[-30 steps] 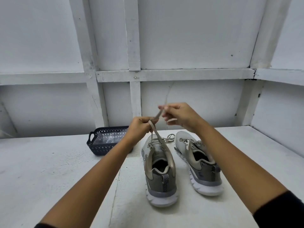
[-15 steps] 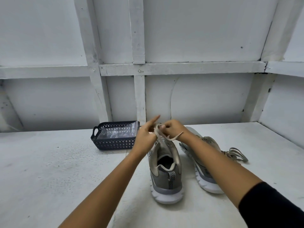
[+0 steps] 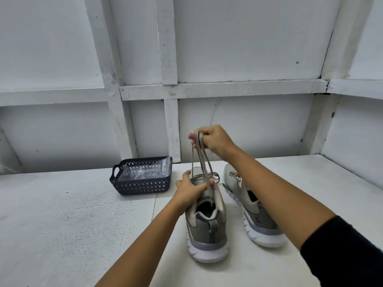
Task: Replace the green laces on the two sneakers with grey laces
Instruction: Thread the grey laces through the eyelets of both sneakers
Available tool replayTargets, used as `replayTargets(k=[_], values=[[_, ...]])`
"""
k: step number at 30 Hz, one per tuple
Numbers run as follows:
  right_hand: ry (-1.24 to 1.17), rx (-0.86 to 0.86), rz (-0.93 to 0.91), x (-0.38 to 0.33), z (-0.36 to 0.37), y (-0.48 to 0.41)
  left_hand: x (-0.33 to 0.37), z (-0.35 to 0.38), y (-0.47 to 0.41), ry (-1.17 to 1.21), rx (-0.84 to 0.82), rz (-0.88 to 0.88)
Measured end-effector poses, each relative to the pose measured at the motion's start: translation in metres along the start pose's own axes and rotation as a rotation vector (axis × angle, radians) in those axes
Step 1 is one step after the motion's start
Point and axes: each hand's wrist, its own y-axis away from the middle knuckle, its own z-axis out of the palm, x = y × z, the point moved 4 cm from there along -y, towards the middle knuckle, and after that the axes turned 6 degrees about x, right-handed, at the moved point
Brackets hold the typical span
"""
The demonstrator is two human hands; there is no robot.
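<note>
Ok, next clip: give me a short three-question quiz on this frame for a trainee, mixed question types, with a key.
1. True or false: the right hand holds the lace up above the sneaker it runs from.
2. Which hand steadies the middle sneaker? A) left hand B) right hand C) neither
3. Fill in: the dark basket stands on the table to the ___ of the middle sneaker.
Key: 1 true; 2 A; 3 left.
</note>
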Motion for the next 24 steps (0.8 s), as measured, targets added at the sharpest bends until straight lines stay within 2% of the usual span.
replayTargets(k=[6,12,18,22,24], values=[[-0.117,-0.001,-0.144,-0.060,-0.003,-0.005,0.001,0.002,-0.002,-0.006,0.009,0.016],[-0.162,-0.009,-0.139,-0.058,0.000,0.003,0.008,-0.004,0.000,-0.054,-0.015,0.022],[-0.091,-0.200,-0.095,-0.058,0.001,0.016,0.052,-0.039,0.001,-0.034,0.066,0.314],[-0.055,-0.369,-0.050,-0.056,-0.003,0.027,0.073,-0.053,0.001,0.086,0.083,0.376],[-0.051,-0.387,0.027,-0.044,-0.012,0.028,0.076,-0.057,0.003,0.112,0.092,0.407]])
